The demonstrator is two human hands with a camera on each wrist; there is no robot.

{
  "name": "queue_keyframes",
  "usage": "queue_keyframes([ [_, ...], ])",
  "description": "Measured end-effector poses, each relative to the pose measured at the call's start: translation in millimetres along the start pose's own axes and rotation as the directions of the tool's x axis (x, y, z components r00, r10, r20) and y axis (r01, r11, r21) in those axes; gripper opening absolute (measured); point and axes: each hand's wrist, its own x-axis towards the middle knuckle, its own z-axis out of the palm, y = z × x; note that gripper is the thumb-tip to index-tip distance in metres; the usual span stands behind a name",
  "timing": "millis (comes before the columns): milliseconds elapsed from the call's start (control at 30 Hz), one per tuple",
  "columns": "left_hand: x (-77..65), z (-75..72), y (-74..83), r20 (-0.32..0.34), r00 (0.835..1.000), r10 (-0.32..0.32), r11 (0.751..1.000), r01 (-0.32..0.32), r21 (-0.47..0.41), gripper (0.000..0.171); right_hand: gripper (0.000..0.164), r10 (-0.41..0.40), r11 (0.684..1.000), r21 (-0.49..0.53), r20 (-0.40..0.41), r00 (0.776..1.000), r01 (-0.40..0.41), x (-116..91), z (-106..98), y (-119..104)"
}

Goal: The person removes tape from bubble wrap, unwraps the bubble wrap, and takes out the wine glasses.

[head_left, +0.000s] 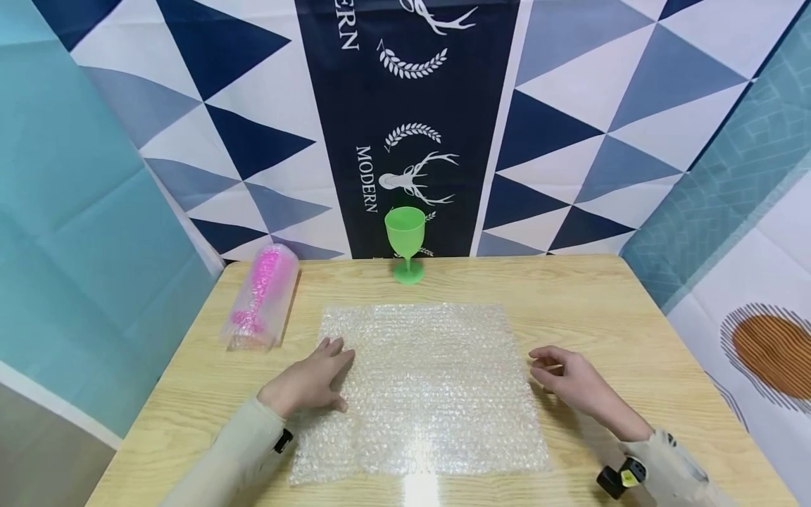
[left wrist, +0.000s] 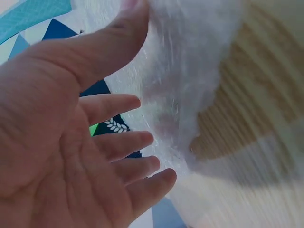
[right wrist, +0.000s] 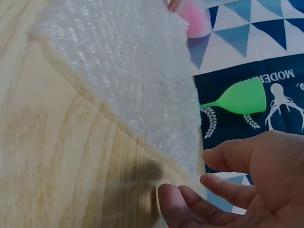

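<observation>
A sheet of clear bubble wrap (head_left: 431,387) lies flat across the middle of the wooden table. Over its left edge is my left hand (head_left: 313,380), fingers spread and fairly straight; in the left wrist view the palm and fingertips (left wrist: 142,137) show with nothing gripped. My right hand (head_left: 570,377) hovers just off the sheet's right edge, its fingers loosely bent and holding nothing. Behind the sheet stands a green plastic goblet (head_left: 405,232), upright near the table's back edge; the right wrist view shows the same goblet (right wrist: 242,97) beyond the wrap.
At the back left of the table (head_left: 589,296) lies a pink item rolled in bubble wrap (head_left: 261,296). A patterned cloth (head_left: 424,105) hangs right behind the back edge, with more hanging cloth at the left and right sides.
</observation>
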Motion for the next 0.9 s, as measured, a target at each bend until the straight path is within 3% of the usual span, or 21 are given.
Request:
queue_keyframes([
  [100,-5.2,3.1,-2.0,-0.111,0.994,0.01,0.999,-0.005,0.047,0.091,0.044,0.055,0.998,0.004,0.011,0.998,-0.055,-1,-1,2],
  [200,-13.1,6.7,-5.8,-0.209,0.978,-0.022,0.999,0.03,0.034,0.087,0.045,0.095,0.995,0.011,0.032,0.995,-0.096,-2,-2,3],
  [400,-29.0,11.9,-16.3,-0.29,0.946,-0.142,0.99,0.136,-0.041,0.075,0.047,0.132,0.991,0.022,0.075,0.988,-0.134,-1,-6,5],
  [567,-41.1,12.3,-21.7,-0.282,0.929,-0.239,0.969,0.208,-0.136,0.064,0.04,0.156,0.987,0.01,0.105,0.982,-0.158,3,-6,5],
  [733,-47.8,10.0,-23.2,-0.166,0.927,-0.336,0.93,0.299,-0.212,0.042,0.027,0.172,0.985,-0.027,0.103,0.98,-0.17,4,-5,4],
  [900,-48.6,10.8,-24.5,-0.082,0.942,-0.325,0.922,0.297,-0.246,0.037,0.026,0.149,0.989,0.002,0.128,0.98,-0.151,6,-1,3],
])
